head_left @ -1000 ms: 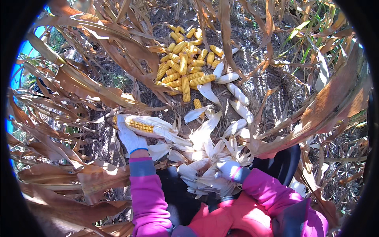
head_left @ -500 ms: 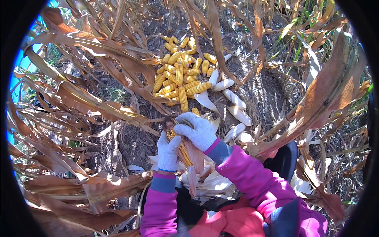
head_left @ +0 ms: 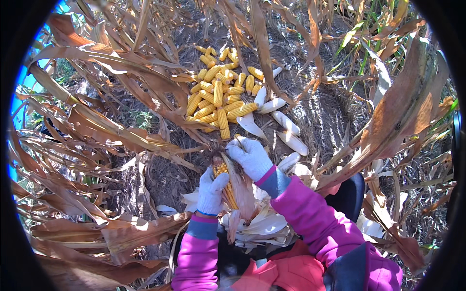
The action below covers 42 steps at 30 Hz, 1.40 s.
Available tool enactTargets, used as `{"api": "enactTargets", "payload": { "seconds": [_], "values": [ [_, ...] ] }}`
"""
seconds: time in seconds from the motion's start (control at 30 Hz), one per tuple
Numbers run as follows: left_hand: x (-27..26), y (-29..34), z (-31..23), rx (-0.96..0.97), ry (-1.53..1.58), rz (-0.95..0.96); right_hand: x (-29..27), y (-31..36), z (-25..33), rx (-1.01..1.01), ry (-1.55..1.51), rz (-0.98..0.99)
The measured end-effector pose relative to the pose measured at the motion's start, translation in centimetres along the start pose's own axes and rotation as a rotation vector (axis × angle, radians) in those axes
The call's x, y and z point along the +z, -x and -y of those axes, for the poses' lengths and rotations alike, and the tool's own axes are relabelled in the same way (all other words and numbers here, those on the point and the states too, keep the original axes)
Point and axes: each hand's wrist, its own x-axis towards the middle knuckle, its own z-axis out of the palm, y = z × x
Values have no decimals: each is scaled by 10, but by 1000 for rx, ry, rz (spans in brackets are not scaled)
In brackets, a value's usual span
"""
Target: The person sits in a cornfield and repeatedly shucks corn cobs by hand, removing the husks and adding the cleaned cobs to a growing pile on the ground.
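Observation:
My left hand (head_left: pixel 210 193), in a white knit glove, is wrapped around a partly husked ear of corn (head_left: pixel 229 193). Yellow kernels show along the ear, with dark silk (head_left: pixel 216 154) at its upper end. A dry, pinkish-tan husk (head_left: pixel 241 191) hangs peeled back along its right side. My right hand (head_left: pixel 250 156), gloved alike, is just right of the ear's tip, over the husk's upper part. Its fingers are bent in and closed; what they pinch is hidden. Beyond both hands lies a heap of husked yellow corn ears (head_left: pixel 218 93).
Several pale husk-covered shapes (head_left: pixel 293 142) lie right of the heap. Loose pale husks (head_left: pixel 262 224) are piled by my lap. Dry brown corn leaves (head_left: pixel 131 72) reach in from the left, and a large bent leaf (head_left: pixel 383 126) arches at the right. A black rounded object (head_left: pixel 350 194) is beside my right arm.
My right hand has shifted up and right, away from the kernels. My left hand and the ear have moved slightly right and down. The husk now stands farther off the ear.

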Motion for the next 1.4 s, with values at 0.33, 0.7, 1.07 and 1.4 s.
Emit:
{"api": "enactTargets", "payload": {
  "seconds": [0.33,0.7,1.07,1.4],
  "values": [
    [-3,0,2,-30,-32,48,-7,0,15,-181,280,126],
    [7,0,8,-25,52,-89,0,4,6,11,-18,90],
    [5,-3,18,76,-156,-131,-1,-1,11,-296,605,58],
    [6,-14,34,198,-15,-282,24,10,-34,351,-857,-363]
  ]
}}
